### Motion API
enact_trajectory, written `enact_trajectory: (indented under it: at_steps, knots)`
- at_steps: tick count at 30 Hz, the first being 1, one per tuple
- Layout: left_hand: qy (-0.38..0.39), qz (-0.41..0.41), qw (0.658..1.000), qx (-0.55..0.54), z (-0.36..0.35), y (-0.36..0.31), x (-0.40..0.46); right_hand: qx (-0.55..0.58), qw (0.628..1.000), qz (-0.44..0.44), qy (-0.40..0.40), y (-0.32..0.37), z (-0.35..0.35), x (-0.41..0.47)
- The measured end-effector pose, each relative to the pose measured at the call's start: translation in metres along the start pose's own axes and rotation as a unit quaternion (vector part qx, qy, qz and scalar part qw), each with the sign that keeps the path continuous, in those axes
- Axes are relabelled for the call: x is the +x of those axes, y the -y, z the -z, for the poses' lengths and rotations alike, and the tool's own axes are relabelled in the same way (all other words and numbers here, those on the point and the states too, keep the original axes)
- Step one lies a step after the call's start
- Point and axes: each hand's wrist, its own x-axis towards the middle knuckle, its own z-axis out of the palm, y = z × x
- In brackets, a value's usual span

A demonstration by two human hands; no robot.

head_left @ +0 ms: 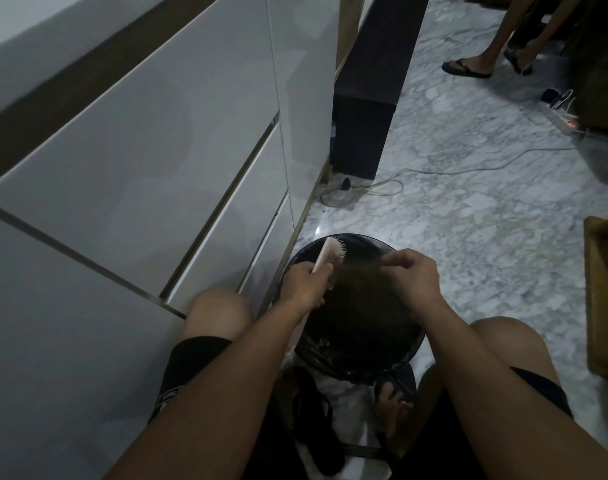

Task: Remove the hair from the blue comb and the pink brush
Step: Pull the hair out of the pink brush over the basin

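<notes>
My left hand grips the pink brush over a black-lined bin, bristles facing right. A thin web of hair stretches from the bristles to my right hand, whose fingers are pinched on it. The blue comb is not in view.
White drawer fronts rise close on the left. A dark cabinet stands ahead, with a cable across the marble floor. Another person's legs in sandals are at the far right, near a power strip. A wooden frame is at the right edge.
</notes>
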Motion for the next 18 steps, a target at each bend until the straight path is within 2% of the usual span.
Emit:
enact_trajectory:
  at_steps: [6,8,12,18]
  knots:
    - [0.011,0.003,1.0,0.001,-0.002,-0.003,-0.003,-0.046,0.973,0.16,0.159,0.001,-0.016,-0.02]
    - [0.015,-0.009,1.0,0.001,-0.002,-0.001,-0.004,-0.059,0.967,0.178,0.171,-0.004,-0.02,-0.022]
    - [0.007,-0.022,1.0,-0.008,-0.001,0.0,-0.005,-0.088,0.977,0.154,0.119,-0.002,-0.021,-0.02]
    - [-0.011,0.005,0.999,-0.051,0.001,-0.003,-0.003,-0.08,0.996,0.037,0.019,-0.002,-0.004,-0.006]
